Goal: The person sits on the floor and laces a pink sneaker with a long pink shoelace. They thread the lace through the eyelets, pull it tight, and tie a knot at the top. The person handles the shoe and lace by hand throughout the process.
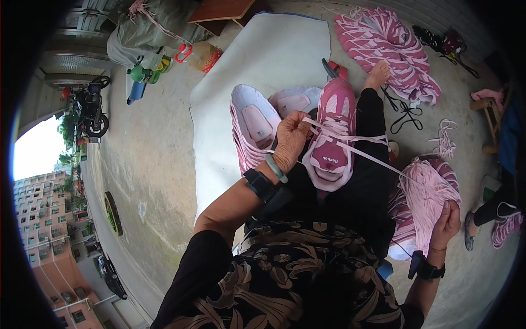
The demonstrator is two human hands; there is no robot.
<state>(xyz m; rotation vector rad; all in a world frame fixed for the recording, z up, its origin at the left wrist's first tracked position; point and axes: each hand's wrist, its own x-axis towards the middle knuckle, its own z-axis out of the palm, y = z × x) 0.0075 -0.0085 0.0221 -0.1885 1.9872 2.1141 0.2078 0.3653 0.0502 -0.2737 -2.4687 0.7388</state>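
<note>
A pink and white sneaker lies on my lap, toe pointing away, with pale laces across its tongue. My left hand is closed at its left side, pinching a pale pink shoelace. From the shoe another lace stretches right toward a thick bundle of pale pink shoelaces, which drapes over stacked pink sneaker parts. At the bundle's right edge my right hand is closed on the shoelaces, its fingertips partly hidden. To the left of the sneaker stand nested pink shoes with pale insoles.
A white sheet covers the ground ahead and left. Beyond my bare foot lies a large pile of pink shoes. Black cord and loose pink laces lie to the right. Bottles stand at the far left, near a motorcycle.
</note>
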